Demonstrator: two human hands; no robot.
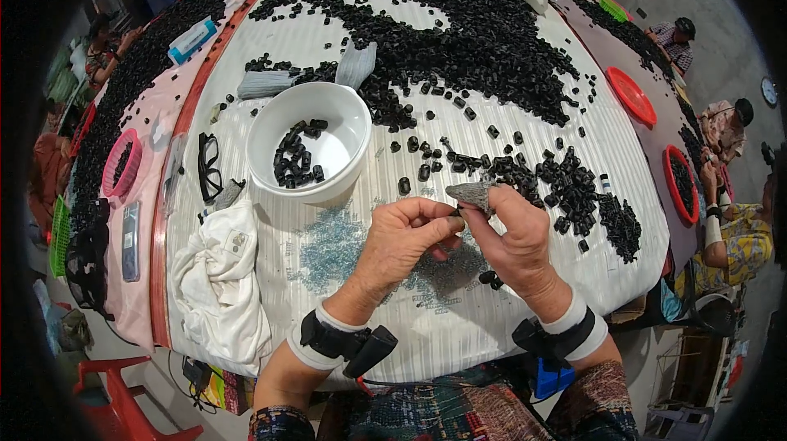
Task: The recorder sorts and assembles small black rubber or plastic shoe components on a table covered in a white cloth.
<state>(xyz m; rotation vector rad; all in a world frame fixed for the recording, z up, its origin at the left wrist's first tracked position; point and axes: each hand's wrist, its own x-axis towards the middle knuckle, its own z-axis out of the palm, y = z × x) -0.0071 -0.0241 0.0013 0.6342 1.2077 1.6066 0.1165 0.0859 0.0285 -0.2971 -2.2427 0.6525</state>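
Observation:
My left hand (403,243) and my right hand (518,236) meet above the near part of the table, fingertips almost touching. Both are closed in a pinch around a small dark part (457,213), mostly hidden by the fingers. A grey knit piece (471,193) covers or lies along my right index finger; I cannot tell which. Beneath and left of my hands, many tiny metal springs (332,248) are scattered. To the right are loose black cylindrical parts (570,187) and a pile of smaller black pieces (619,226).
A white bowl (354,142) with some black parts stands left of centre. Eyeglasses (210,167) and a white cloth (217,293) lie at the left. A large black heap (459,23) covers the far table. Red trays (631,97) and other people (725,134) are beyond.

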